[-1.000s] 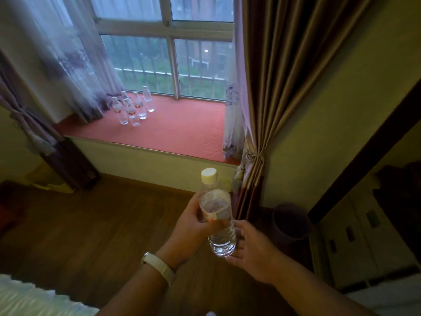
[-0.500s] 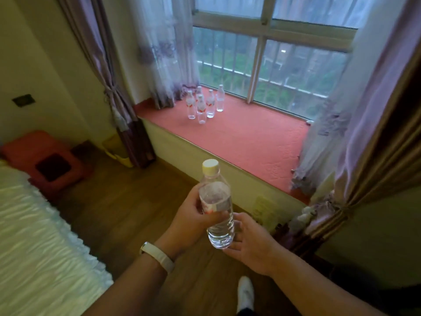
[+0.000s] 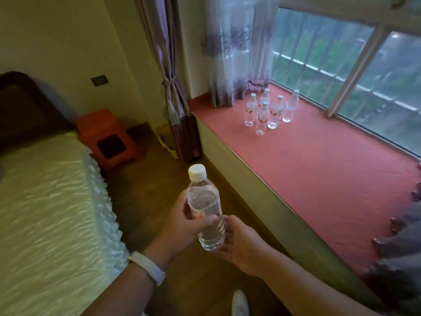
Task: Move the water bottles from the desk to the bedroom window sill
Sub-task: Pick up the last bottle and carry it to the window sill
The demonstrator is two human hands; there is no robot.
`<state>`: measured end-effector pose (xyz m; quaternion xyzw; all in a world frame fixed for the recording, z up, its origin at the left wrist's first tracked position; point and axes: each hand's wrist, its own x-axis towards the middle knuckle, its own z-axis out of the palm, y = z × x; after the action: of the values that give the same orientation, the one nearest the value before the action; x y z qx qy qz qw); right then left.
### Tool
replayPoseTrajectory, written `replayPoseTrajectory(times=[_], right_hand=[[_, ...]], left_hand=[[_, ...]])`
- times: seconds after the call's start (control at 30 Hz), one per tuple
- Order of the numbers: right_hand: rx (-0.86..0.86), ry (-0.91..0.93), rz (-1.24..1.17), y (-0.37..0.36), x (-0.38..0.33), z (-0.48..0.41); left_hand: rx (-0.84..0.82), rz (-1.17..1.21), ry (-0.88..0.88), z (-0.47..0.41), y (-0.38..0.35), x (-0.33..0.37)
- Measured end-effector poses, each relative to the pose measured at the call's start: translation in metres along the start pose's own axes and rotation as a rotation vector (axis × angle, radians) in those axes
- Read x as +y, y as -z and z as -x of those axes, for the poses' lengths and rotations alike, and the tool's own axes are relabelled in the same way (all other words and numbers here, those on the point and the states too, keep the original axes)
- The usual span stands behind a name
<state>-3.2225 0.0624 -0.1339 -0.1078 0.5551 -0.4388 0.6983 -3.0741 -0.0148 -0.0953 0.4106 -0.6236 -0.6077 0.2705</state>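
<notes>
**A:** What's cut off on my feed? I see the bed with the rippled cream cover point(image 3: 45, 213) running out of frame at left, and the red carpet-like window sill point(image 3: 319, 179) vanishing under a dark fringed curtain point(image 3: 401, 258) at right.

**B:** Same here. The white-framed window point(image 3: 355, 71) is blurred; behind it I make out only green and pale rails. The sheer patterned curtain point(image 3: 234, 53) hides the sill's far corner.

**A:** And the containers?

**B:** Five clear plastic bottles with red labels point(image 3: 266, 112) stand upright in a tight cluster on the sill near that sheer curtain. How full they are I cannot tell.

**A:** The one I carry, a clear ribbed plastic bottle with a white screw cap point(image 3: 206, 210), is over the wooden floor point(image 3: 136, 185), beside the sill's edge, tilted slightly, water visible inside.

**B:** Grip?

**A:** My left hand point(image 3: 182, 222), white wristband point(image 3: 148, 267) behind it, wraps the bottle's middle. My right hand point(image 3: 241, 245) cups its base with loosely curled fingers.
</notes>
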Motion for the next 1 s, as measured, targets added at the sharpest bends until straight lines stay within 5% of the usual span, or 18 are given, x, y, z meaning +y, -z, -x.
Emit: replayPoseTrajectory(times=[0.57, 1.0], right_hand=[[-0.01, -0.049, -0.116, 0.021, -0.138, -0.157], [0.318, 0.045, -0.228, -0.047, -0.267, -0.331]], left_hand=[[-0.071, 0.016, 0.034, -0.213, 0.03, 0.017], [-0.298, 0.085, -0.051, -0.448, 0.13, 0.027]])
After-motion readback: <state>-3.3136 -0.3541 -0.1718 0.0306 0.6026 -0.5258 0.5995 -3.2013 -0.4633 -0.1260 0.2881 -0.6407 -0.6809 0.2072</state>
